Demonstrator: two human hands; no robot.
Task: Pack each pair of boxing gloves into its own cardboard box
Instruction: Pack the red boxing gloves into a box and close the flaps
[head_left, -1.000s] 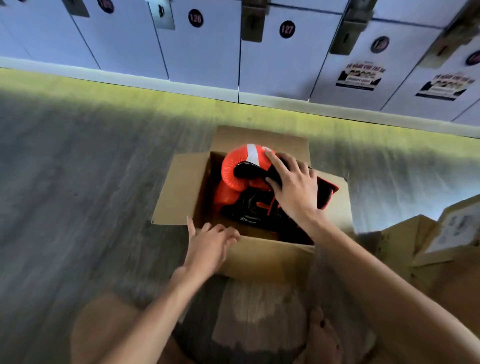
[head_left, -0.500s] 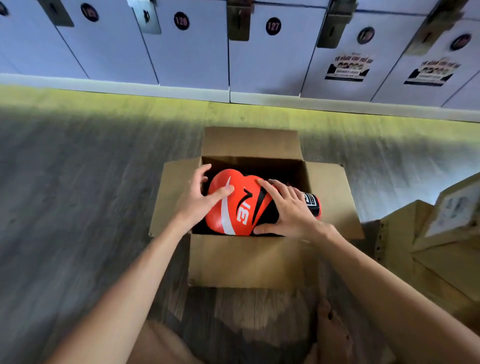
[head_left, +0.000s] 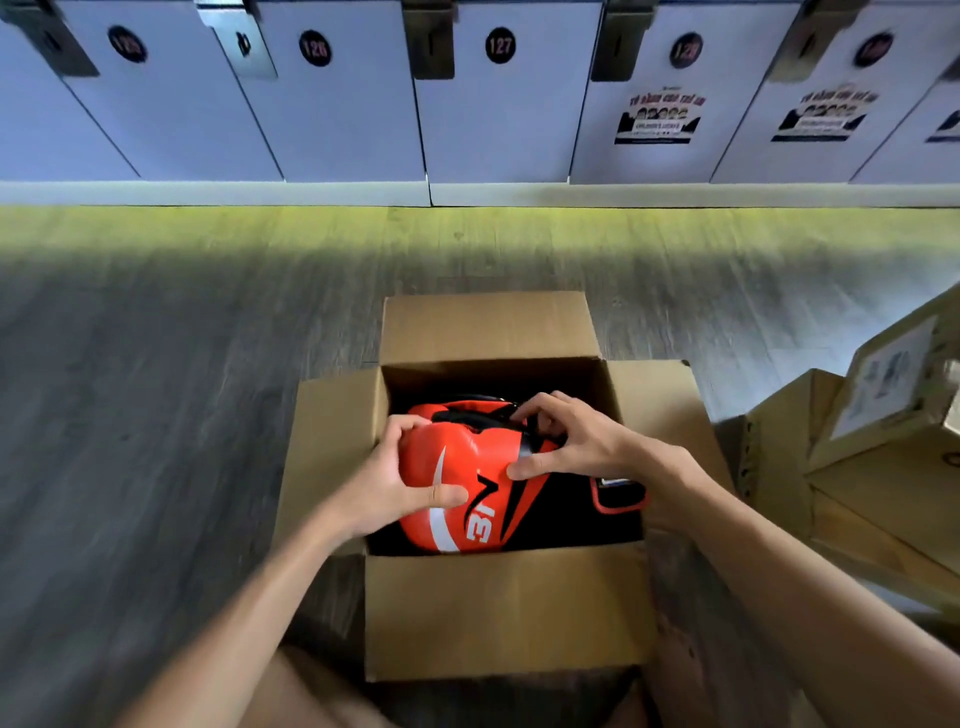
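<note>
Head view shows the cardboard box open on the floor, left hand and right hand gripping the upper orange boxing glove inside it. Seating the pair looks underway; next, I judge, press it flat and fold in the flaps

Grey wood floor; numbered lockers along wall, posters on two doors.

Grey wood-look floor fills the middle; a bright yellowish light strip runs along upper part, below numbered pale-blue lockers, nos. 126, 127 readable.
</note>
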